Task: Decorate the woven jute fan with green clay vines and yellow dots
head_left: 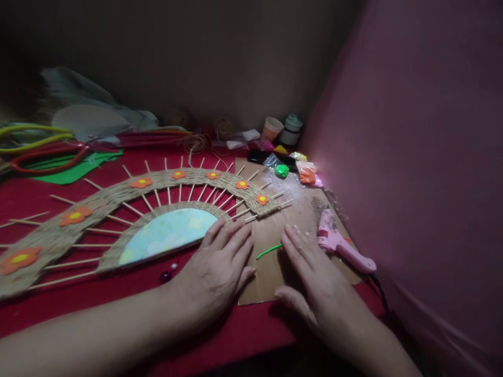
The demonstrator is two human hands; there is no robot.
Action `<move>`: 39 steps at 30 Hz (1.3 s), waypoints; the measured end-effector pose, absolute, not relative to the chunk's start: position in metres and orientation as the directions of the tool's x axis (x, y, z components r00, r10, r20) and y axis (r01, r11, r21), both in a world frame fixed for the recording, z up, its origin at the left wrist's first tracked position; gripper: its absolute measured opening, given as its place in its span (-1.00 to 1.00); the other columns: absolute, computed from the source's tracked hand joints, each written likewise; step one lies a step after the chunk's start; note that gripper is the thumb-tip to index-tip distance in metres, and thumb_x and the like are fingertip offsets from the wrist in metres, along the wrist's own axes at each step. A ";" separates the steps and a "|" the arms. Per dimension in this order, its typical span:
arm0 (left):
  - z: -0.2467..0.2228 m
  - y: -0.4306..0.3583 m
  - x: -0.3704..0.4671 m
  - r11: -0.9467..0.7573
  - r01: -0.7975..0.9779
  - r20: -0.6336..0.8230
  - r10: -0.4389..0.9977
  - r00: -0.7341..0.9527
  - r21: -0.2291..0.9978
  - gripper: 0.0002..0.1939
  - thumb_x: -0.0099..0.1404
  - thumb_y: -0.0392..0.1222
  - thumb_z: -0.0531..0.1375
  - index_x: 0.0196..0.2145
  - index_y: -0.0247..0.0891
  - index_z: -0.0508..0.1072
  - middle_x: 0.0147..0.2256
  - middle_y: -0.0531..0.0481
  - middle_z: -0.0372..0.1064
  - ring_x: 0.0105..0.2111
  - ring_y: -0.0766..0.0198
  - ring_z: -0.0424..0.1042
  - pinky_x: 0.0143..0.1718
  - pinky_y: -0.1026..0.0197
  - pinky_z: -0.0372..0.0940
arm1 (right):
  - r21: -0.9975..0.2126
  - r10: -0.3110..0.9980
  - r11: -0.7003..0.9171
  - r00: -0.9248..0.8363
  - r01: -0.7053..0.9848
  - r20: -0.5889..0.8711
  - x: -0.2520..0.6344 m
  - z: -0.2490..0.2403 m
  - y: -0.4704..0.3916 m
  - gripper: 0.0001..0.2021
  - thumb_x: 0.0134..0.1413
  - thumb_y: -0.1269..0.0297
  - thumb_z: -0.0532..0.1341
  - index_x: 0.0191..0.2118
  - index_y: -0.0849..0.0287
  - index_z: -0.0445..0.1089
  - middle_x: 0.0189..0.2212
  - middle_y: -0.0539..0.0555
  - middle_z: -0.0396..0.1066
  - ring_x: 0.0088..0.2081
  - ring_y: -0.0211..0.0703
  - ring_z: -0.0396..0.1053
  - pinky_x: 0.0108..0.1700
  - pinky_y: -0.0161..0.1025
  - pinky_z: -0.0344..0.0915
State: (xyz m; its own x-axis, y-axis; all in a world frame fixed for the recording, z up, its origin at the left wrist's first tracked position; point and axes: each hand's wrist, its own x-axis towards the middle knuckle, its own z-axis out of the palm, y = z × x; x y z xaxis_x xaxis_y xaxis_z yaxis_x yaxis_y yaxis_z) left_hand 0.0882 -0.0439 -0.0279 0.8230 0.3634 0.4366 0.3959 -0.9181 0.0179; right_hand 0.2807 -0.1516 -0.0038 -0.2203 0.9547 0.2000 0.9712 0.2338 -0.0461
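Observation:
On a brown cardboard sheet (251, 288) lies a thin green clay strand (269, 252). My right hand (318, 277) is over the strand's right end, fingers stretched out and thumb apart; that end is hidden under the fingertips. My left hand (214, 272) lies flat with fingers extended, at the cardboard's left edge and beside the lower right corner of a half-round woven fan (165, 235). It holds nothing. The fan has wooden sticks, a pale blue centre and a woven band carrying several orange clay flowers (242, 185) with yellow middles.
A pink glue gun (338, 246) lies right of my right hand, its cord trailing off. Behind are a bag of green clay (281, 170), a bag of orange clay (307, 174), a cup (272, 129) and a bottle (291, 130). Scissors (49, 159) lie at left.

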 end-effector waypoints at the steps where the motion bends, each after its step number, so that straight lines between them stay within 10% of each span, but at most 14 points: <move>1: -0.028 -0.043 0.089 -0.918 0.396 0.436 0.366 0.822 0.024 -0.63 0.38 -0.17 0.00 -0.03 -0.47 0.43 0.06 -0.27 0.34 0.08 -0.09 0.23 0.12 -0.17 0.07 | -0.043 0.950 0.228 -0.212 0.973 0.231 0.282 -0.003 -0.151 -0.41 0.26 0.10 0.00 0.23 0.50 0.09 0.25 0.35 0.02 0.29 0.09 -0.06 0.20 0.08 0.12; 12: -0.028 -0.042 0.089 -0.923 0.381 0.487 0.361 0.795 0.062 -0.61 0.37 -0.20 0.00 -0.04 -0.56 0.43 0.01 -0.34 0.36 0.05 -0.13 0.23 0.07 -0.20 0.13 | -0.022 0.911 0.403 -0.399 0.915 0.103 0.268 -0.013 -0.145 -0.12 0.11 -0.21 -0.01 0.25 0.57 -0.01 0.28 0.42 -0.09 0.30 0.21 -0.18 0.22 0.11 0.07; 39: -0.032 -0.039 0.085 -0.943 0.326 0.489 0.314 0.814 0.063 -0.62 0.33 -0.30 0.00 0.03 -0.55 0.37 0.05 -0.40 0.28 0.07 -0.18 0.17 0.07 -0.25 0.10 | -0.084 0.968 0.247 -0.241 0.965 0.074 0.278 0.001 -0.138 -0.19 0.16 -0.18 -0.06 0.30 0.42 -0.10 0.32 0.32 -0.21 0.33 0.10 -0.30 0.27 0.12 -0.09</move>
